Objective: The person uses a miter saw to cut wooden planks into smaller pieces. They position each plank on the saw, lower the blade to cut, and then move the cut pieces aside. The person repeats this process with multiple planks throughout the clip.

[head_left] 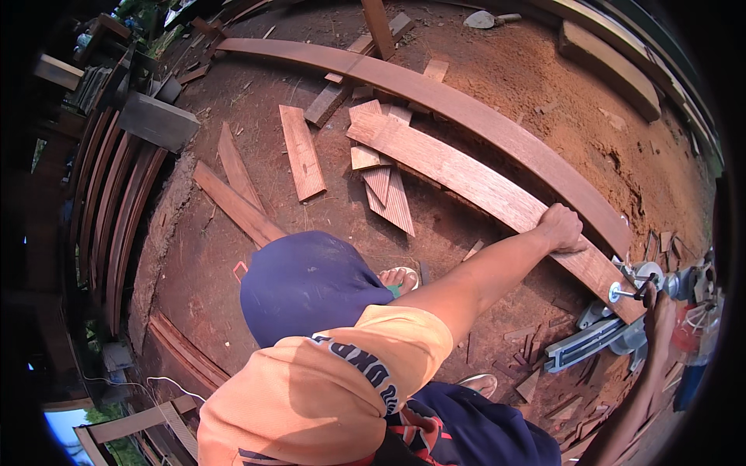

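A reddish-brown plank (466,182) lies slanting from the middle of the yard to a mitre saw (590,338) at the right. My left hand (563,229) is closed over the plank's edge, close to its saw end. On that end presses the round metal pad of a screw clamp (616,293). The fingers of my right hand (661,314) are closed at the clamp's dark handle, partly hidden by the hand itself. The saw's grey base sits under the plank end, and its red and blue body is partly cut off by the dark rim.
A longer board (435,89) runs just beyond the plank. Short grooved offcuts (301,151) lie on the dirt, with several scraps (536,380) near the saw. Stacked boards (116,210) stand at the left. A trowel (480,19) rests at the top; a thick beam (610,70) is far right.
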Demonstrator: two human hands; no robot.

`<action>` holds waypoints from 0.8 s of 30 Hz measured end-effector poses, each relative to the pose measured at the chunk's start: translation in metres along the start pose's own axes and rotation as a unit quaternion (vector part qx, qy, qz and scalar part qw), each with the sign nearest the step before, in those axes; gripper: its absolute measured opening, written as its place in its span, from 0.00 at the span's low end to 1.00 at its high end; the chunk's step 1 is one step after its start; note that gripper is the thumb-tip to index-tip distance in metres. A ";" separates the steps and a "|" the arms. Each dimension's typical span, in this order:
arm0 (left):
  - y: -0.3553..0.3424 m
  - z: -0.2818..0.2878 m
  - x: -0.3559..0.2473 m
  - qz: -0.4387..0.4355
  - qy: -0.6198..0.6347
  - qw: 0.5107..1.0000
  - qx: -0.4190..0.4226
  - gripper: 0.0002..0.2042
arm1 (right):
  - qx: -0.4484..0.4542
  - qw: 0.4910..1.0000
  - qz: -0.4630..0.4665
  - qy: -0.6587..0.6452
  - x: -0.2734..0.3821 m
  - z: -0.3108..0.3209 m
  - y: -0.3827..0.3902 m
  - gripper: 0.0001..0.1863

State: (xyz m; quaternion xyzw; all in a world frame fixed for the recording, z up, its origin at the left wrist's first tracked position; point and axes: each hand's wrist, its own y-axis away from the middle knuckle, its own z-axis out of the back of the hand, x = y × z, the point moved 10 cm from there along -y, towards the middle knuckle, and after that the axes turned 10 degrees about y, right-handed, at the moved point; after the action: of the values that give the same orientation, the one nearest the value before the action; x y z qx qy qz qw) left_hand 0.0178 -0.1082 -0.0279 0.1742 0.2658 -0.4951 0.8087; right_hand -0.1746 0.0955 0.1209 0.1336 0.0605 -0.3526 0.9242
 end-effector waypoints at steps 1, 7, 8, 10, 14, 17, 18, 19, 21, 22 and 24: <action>-0.002 0.000 -0.003 0.001 -0.001 1.000 0.006 0.31 | -0.073 0.996 0.036 0.021 -0.008 -0.004 -0.001 0.09; 0.000 -0.009 0.007 0.012 -0.048 0.995 0.091 0.33 | -0.148 0.952 0.229 -0.142 0.023 0.009 0.011 0.06; 0.008 -0.008 0.016 0.013 -0.052 0.993 0.102 0.34 | -0.135 0.954 0.227 -0.141 0.022 0.004 0.009 0.06; 0.029 0.000 0.024 0.009 -0.046 0.990 0.134 0.36 | -0.132 0.963 0.206 -0.113 0.024 0.008 0.009 0.06; 0.092 0.030 0.053 -0.008 -0.013 0.984 0.180 0.41 | -0.135 0.951 0.234 -0.152 0.006 -0.004 -0.002 0.04; 0.171 0.075 0.072 -0.007 -0.013 0.974 0.225 0.43 | -0.124 0.948 0.239 -0.169 0.014 -0.007 -0.006 0.03; 0.200 0.089 0.081 0.030 -0.023 0.964 0.262 0.43 | -0.114 0.949 0.242 -0.169 0.020 -0.006 -0.006 0.04; 0.226 0.104 0.088 0.035 -0.015 0.961 0.273 0.43 | -0.104 0.950 0.242 -0.167 0.023 -0.006 -0.005 0.04; 0.265 0.143 0.100 0.042 -0.022 0.955 0.292 0.41 | -0.101 0.945 0.276 -0.146 0.012 -0.009 -0.001 0.09; 0.288 0.161 0.120 0.071 -0.044 0.950 0.300 0.41 | -0.107 0.951 0.253 -0.143 0.006 -0.011 0.000 0.10; 0.324 0.207 0.160 0.122 -0.030 0.957 0.260 0.41 | -0.115 0.962 0.202 -0.142 -0.012 -0.024 0.004 0.14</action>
State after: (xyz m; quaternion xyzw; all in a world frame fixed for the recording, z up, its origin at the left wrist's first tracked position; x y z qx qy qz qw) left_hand 0.4194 -0.1883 0.0468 0.3948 0.0802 -0.4493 0.7974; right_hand -0.1811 0.1127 0.1016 -0.0152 -0.0596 -0.1643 0.9845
